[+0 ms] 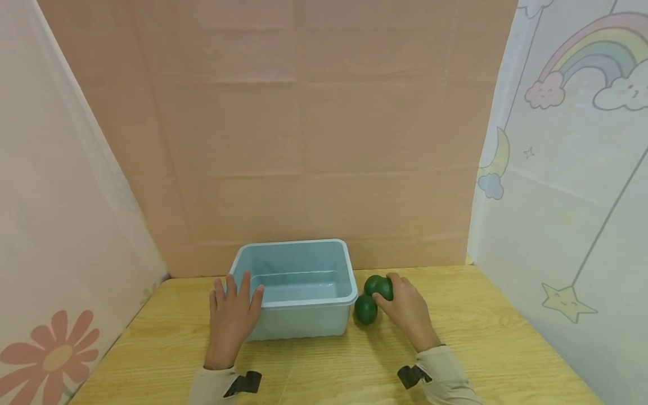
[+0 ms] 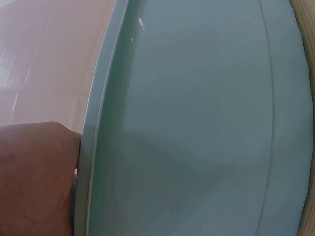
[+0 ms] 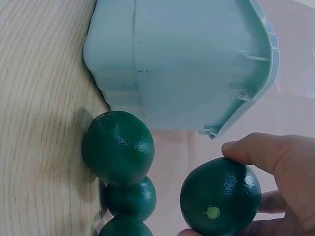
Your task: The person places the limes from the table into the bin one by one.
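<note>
A pale blue plastic bin [image 1: 298, 322] stands on the wooden table. My left hand [image 1: 233, 320] lies over the bin's front left corner, fingers spread and straight across the rim. In the left wrist view, part of that hand touches the rim's outer edge. My right hand [image 1: 409, 315] holds a dark green lime [image 3: 220, 196] between thumb and fingers, raised off the table to the right of the bin. A nearer lime [image 1: 365, 310] rests beside the bin's right wall. Behind it in the right wrist view are a second lime [image 3: 132, 197] and a third lime [image 3: 125, 227], partly hidden.
The light wooden table [image 1: 314, 371] ends at a tan cloth backdrop [image 1: 304, 140] right behind the bin. A flowered cloth [image 1: 66, 225] hangs on the left, and a cloth with rainbow and star prints [image 1: 567, 225] hangs on the right.
</note>
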Motion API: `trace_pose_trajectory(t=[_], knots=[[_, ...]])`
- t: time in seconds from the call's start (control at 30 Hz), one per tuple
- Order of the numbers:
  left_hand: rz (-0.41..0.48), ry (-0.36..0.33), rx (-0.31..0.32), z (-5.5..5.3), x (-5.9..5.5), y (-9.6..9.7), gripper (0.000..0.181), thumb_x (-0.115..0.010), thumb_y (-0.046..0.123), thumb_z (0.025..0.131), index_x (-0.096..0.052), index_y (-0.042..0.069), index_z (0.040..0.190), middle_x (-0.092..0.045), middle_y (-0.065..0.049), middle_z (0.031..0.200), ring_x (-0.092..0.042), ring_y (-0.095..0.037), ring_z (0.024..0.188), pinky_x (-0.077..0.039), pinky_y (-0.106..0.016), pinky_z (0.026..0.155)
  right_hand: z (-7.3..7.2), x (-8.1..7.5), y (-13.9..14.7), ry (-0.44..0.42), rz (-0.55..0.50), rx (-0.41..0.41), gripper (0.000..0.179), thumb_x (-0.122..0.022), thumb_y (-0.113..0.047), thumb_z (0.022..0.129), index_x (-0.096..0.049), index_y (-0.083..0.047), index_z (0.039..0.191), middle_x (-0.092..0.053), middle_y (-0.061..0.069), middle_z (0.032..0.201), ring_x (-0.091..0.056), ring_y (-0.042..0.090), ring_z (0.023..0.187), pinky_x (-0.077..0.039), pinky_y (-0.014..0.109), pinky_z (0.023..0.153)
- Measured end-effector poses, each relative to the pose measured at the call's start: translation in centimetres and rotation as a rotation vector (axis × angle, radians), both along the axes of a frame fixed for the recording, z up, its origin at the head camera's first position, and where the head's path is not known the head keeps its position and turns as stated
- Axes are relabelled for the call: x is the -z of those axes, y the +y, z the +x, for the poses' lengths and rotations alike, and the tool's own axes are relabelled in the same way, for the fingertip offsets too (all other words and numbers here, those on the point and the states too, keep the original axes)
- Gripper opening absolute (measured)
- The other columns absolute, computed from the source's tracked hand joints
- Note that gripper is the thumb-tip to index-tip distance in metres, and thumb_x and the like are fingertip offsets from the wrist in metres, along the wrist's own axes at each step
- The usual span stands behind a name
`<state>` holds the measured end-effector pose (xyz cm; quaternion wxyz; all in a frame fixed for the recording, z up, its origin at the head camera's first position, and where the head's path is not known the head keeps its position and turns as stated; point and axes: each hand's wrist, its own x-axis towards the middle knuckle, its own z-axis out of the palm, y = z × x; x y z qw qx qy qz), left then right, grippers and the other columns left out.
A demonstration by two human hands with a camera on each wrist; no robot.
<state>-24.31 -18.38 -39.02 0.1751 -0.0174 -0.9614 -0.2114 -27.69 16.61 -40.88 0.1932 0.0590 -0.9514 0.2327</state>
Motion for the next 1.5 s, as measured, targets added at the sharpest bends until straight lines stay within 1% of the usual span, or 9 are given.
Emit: trace_pose_trajectory(t=[0.3,0.57,0.87,1.23,1.5], knots=[[0.002,0.023,0.005,0.06,-0.1,0.0,0.059,-0.044,0.035,0.107,-0.037,-0.004,0.151,-0.027,-0.044,0.149,-0.007,-0.065,0.14,-0.009,-0.072,0.111,0.01,-0.01,-0.02,0.026,-0.002,0.0,0.06,-0.078,-0.029,0.088,-0.057,0.009,0.128,-0.065,0.028,0.11,-0.067,0.04,0.093,-0.056,0.053,0.074],[0.011,0.016,0.006,0.09,-0.12,0.03,0.059,-0.043,0.035,0.107,-0.037,-0.005,0.151,-0.026,-0.044,0.149,-0.006,-0.065,0.14,-0.008,-0.073,0.111,0.1,-0.12,-0.18,0.065,-0.018,-0.007,0.059,-0.078,-0.03,0.088,-0.057,0.009,0.129,-0.065,0.027,0.111,-0.067,0.039,0.093,-0.056,0.053,0.074],[-0.001,0.032,0.001,0.13,-0.18,0.09,0.058,-0.044,0.034,0.107,-0.039,-0.005,0.149,-0.029,-0.044,0.147,-0.01,-0.066,0.139,-0.011,-0.073,0.11,0.21,-0.2,-0.3,0.09,-0.022,-0.007,0.058,-0.078,-0.029,0.088,-0.058,0.009,0.127,-0.065,0.028,0.112,-0.067,0.04,0.093,-0.056,0.053,0.075],[0.005,0.031,-0.001,-0.03,-0.08,0.02,0.059,-0.045,0.035,0.107,-0.039,-0.006,0.149,-0.029,-0.044,0.148,-0.01,-0.065,0.14,-0.01,-0.072,0.111,0.08,-0.21,-0.31,0.142,-0.037,-0.015,0.057,-0.078,-0.028,0.088,-0.058,0.007,0.128,-0.065,0.027,0.11,-0.067,0.038,0.089,-0.056,0.051,0.071],[-0.002,0.041,0.0,-0.13,-0.05,0.04,0.058,-0.045,0.034,0.107,-0.041,-0.006,0.148,-0.03,-0.044,0.147,-0.011,-0.065,0.14,-0.011,-0.072,0.111,0.13,-0.38,-0.34,0.142,-0.064,-0.015,0.056,-0.078,-0.027,0.089,-0.057,0.005,0.13,-0.065,0.026,0.11,-0.067,0.037,0.088,-0.056,0.051,0.07]])
